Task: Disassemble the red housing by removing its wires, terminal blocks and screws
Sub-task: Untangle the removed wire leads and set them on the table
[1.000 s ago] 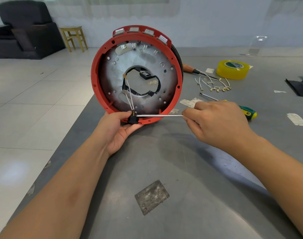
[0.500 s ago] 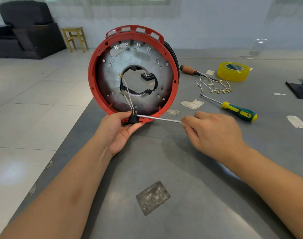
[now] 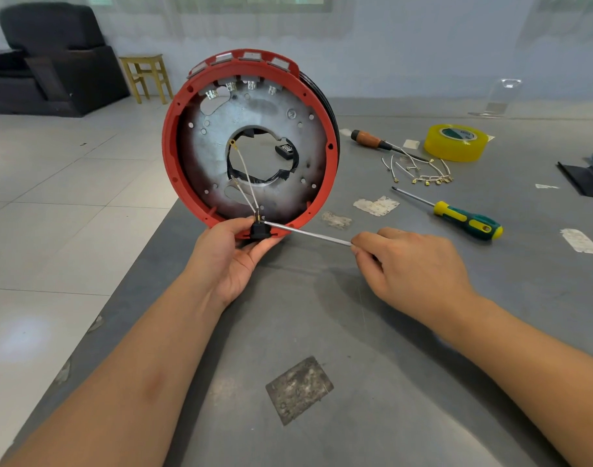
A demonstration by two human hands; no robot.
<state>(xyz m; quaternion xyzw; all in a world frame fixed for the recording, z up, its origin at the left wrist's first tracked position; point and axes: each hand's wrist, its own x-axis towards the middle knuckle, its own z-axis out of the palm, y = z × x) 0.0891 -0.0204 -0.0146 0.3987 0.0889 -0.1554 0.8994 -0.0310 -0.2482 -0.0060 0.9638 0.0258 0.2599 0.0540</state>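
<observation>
The housing (image 3: 251, 143) stands on edge near the table's (image 3: 372, 332) left edge, open face toward the person. The left hand (image 3: 227, 257) cups its lower rim, thumb and fingers pinching the black block (image 3: 258, 230) there, from which two pale wires (image 3: 246, 176) run up to the centre hole. The right hand (image 3: 413, 264) is curled round a thin screwdriver (image 3: 308, 233), its tip at the block's top. As I see it, the tip should sit square in the screw and turn with light pressure, the left hand bracing so the wheel doesn't roll. Toward the far right lie a green-and-yellow driver (image 3: 463, 220), loose wires (image 3: 420, 171), a wooden-handled tool (image 3: 372, 141) and yellow tape (image 3: 456, 143). Beyond the left edge is tiled floor, with a stool (image 3: 147, 75) and dark armchair (image 3: 49, 59).
</observation>
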